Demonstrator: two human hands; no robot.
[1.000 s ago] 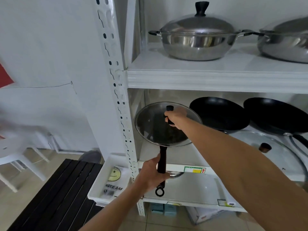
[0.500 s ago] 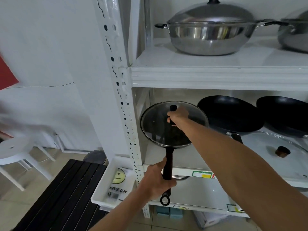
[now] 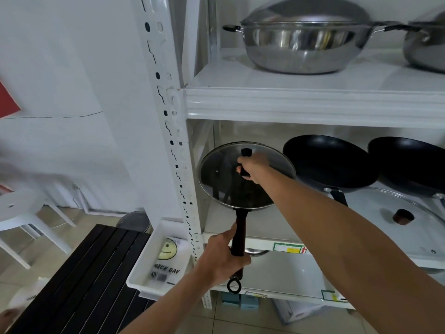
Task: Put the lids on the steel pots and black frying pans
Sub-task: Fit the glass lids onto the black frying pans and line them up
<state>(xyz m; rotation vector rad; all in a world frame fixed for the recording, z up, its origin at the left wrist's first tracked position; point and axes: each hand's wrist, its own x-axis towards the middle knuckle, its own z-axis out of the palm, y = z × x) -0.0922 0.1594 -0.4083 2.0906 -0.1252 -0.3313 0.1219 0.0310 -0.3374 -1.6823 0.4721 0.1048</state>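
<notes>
Lid (image 3: 226,179) sits on the pan (image 3: 243,201) at the middle shelf's (image 3: 265,222) left end. My right hand (image 3: 255,168) is clamped on its knob (image 3: 246,152) to centre it, while my left hand (image 3: 222,257), closed round the handle (image 3: 238,235), keeps the pan steady.

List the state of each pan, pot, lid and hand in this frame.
Left pan: lidded, held off the shelf.
Glass lid: on left pan.
Left hand: gripping the pan handle.
Right hand: gripping the lid knob.
Middle pan: uncovered.
Right pan: uncovered.
Loose lid: flat on shelf.
Steel pot: lidded.
</notes>
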